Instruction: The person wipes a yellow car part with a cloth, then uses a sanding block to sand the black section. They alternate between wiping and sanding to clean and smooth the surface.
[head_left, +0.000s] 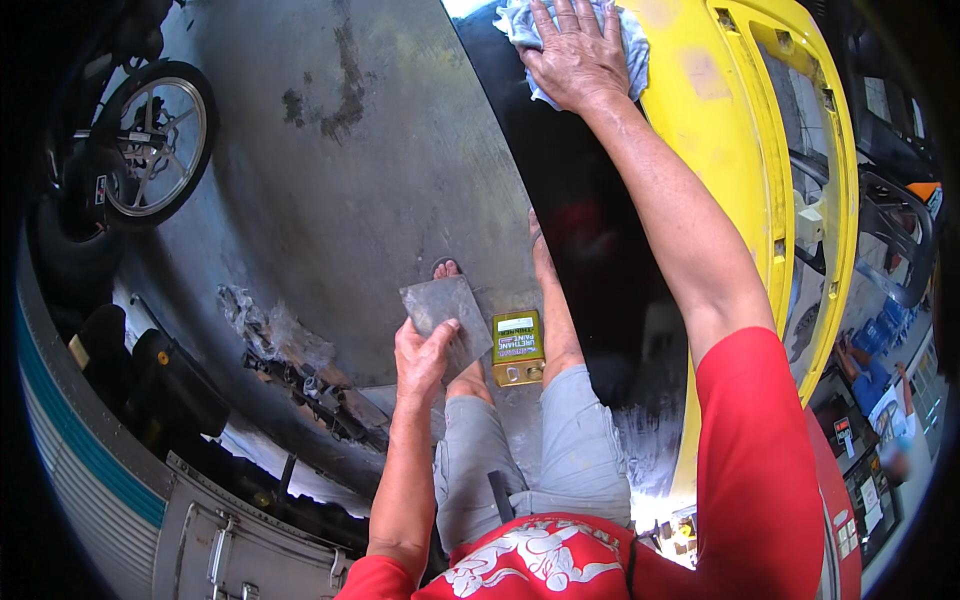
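right hand (575,55): up at 12 o'clock, palm flat and fingers spread, pressing down on the rag, not clenched around it
rag (630,40): pale blue-grey cloth, bunched under the right hand, poking out on both sides of the fingers, sitting on the black panel right by the yellow edge
black panel (580,200): glossy dark car body surface running from 12 down toward 5 o'clock, whitish scuffed patch low down near the knee
yellow panel (760,150): bright yellow car part curving along the 1 to 4 o'clock side, just beside the black one
left hand (425,355): near centre, around 7 o'clock from the middle, gripping the grey sheet by its lower edge, thumb on top
grey sheet (445,310): flat dull-grey square, looks like sandpaper or a thin plate, can't tell which, held tilted above the feet
tin (518,347): small yellow-green rectangular can on the concrete floor (380,150), between the feet, just beside the grey sheet at its 4 o'clock
motorbike wheel (155,140): parked way off at 10 o'clock, well apart from everything else
clothes: red shirt, grey shorts, sandals
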